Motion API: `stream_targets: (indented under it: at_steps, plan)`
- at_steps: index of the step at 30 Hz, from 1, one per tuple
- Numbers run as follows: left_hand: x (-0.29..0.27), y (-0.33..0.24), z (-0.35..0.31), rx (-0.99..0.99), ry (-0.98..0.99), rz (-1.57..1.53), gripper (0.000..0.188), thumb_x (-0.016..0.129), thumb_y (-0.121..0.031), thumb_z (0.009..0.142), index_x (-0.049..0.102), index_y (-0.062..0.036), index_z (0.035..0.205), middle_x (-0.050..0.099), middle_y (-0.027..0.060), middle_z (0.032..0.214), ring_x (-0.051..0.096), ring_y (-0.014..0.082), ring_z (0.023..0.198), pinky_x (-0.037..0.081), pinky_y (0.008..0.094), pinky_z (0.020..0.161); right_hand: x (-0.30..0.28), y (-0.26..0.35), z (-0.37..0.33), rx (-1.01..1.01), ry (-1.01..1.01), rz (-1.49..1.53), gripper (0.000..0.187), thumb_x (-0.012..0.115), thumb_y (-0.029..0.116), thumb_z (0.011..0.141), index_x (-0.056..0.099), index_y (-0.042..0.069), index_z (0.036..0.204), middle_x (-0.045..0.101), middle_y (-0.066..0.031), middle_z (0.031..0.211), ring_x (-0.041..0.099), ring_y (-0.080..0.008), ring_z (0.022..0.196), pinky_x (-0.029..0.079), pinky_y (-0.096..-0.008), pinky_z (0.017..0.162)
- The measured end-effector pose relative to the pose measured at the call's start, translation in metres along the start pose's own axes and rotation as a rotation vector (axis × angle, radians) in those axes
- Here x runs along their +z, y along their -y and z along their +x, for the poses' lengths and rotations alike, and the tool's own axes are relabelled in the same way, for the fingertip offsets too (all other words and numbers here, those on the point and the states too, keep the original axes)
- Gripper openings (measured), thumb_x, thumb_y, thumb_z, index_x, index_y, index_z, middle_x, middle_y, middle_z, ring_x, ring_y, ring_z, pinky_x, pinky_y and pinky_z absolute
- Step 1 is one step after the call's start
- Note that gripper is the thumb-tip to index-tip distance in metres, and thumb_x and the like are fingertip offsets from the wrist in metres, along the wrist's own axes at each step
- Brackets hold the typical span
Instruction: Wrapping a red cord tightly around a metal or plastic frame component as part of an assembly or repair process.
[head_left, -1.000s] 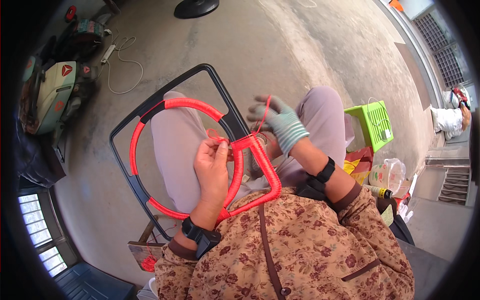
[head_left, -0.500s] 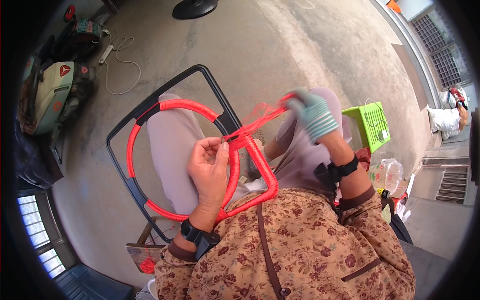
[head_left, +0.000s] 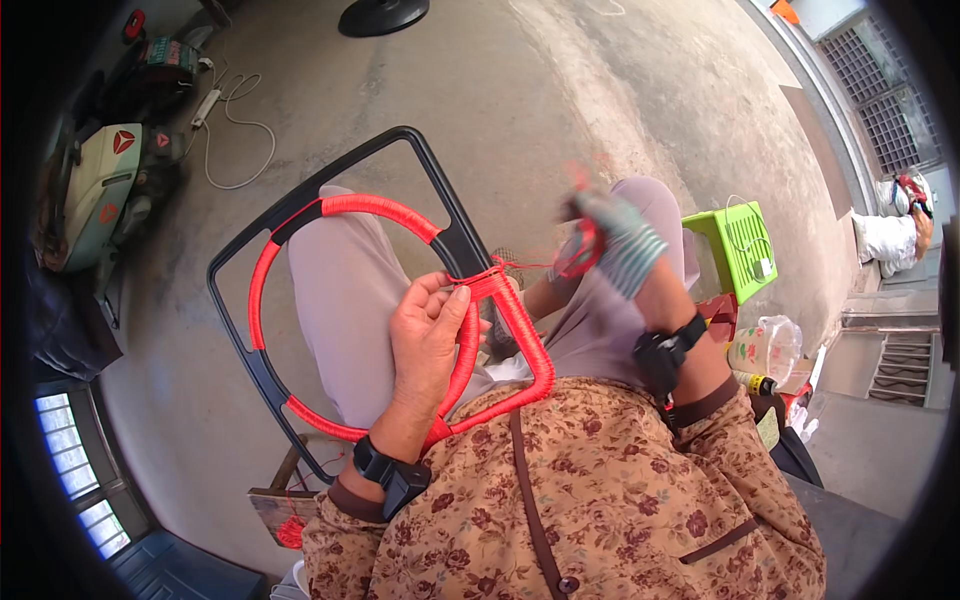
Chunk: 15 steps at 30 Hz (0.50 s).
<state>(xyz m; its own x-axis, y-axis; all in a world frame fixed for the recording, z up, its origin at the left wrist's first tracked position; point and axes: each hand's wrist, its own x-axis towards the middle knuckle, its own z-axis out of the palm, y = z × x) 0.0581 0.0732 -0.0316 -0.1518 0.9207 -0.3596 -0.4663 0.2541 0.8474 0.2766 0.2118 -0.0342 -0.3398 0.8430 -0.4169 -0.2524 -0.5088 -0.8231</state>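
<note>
Across my lap lies a black frame (head_left: 437, 185) with an inner ring, much of it wound with red cord (head_left: 381, 207). My left hand (head_left: 430, 322), bare, closes its thumb and fingers on the frame where the ring meets the side bar, at the edge of the winding. My right hand (head_left: 622, 243) wears a grey-green striped glove and is smeared by motion. It grips a bundle of red cord (head_left: 583, 250), from which a thin strand runs left to the winding. Loose ends of cord blur above the glove.
Right of my knees stands a green plastic basket (head_left: 743, 250), with a clear plastic bag (head_left: 768, 343) nearer me. A small wooden stool (head_left: 270, 510) with red cord is at lower left. A scooter (head_left: 95, 195) and a white power strip (head_left: 206, 107) are at far left.
My right hand has shifted slightly down, and the broad spread of loose strands at the frame has become one thin strand. My left hand keeps its hold on the frame.
</note>
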Motion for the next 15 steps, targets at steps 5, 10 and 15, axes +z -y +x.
stream_targets:
  at_steps: [5,10,15]
  plan:
    - [0.0,0.001,0.001,0.0,-0.009,-0.029,0.025,0.056,-0.018,0.093,0.046,-0.0016,0.11,0.063,0.0088,0.086,0.062,0.0138,0.059,0.052,0.0235,0.049,0.048,-0.028,-0.012,0.249,0.22,-0.192,0.028,0.054,0.03,0.092,0.059,0.004,0.096,0.062,-0.0041,0.077,0.057,-0.0121,0.051,0.047,-0.0246,0.046]
    - [-0.007,-0.002,0.003,-0.024,-0.039,-0.2,0.02,0.053,-0.021,0.094,0.049,-0.0046,0.105,0.064,0.0097,0.084,0.064,0.0162,0.057,0.053,0.0256,0.048,0.025,-0.017,-0.017,0.203,0.407,-0.665,0.029,0.052,0.033,0.091,0.06,0.006,0.084,0.058,-0.0007,0.07,0.054,-0.0086,0.058,0.043,-0.0217,0.052]
    - [-0.011,0.003,0.004,-0.1,0.049,-0.236,0.012,0.054,-0.018,0.093,0.053,-0.006,0.092,0.065,0.0108,0.077,0.065,0.0192,0.058,0.054,0.029,0.048,0.032,-0.019,-0.017,0.08,0.285,0.199,0.026,0.053,0.032,0.092,0.056,0.008,0.083,0.06,-0.0056,0.078,0.054,-0.0123,0.058,0.045,-0.0242,0.051]
